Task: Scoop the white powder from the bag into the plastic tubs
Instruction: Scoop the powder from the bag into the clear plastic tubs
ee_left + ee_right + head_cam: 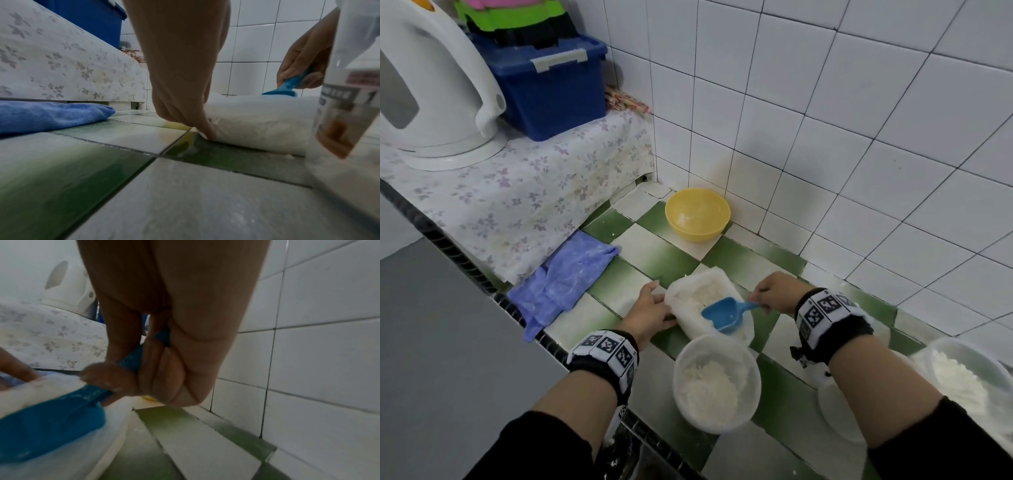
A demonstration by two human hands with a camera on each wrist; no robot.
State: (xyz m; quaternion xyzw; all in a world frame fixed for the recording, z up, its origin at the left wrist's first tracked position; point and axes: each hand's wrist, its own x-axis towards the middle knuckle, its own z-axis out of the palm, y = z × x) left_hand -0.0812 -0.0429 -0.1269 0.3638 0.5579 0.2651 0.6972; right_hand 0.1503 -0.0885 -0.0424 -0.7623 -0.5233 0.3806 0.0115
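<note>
An open clear bag of white powder lies on the green and white tiled counter. My right hand grips the handle of a blue scoop, and its bowl sits inside the bag's mouth. The right wrist view shows the fingers curled round the scoop. My left hand presses against the bag's left side, fingers pointing down beside the bag. A round plastic tub partly filled with powder stands just in front of the bag. A second tub with powder is at the far right.
A yellow bowl sits in the corner by the white tiled wall. A blue cloth lies left of the bag at the counter's edge. On a raised, floral-covered shelf stand a white kettle and a blue box.
</note>
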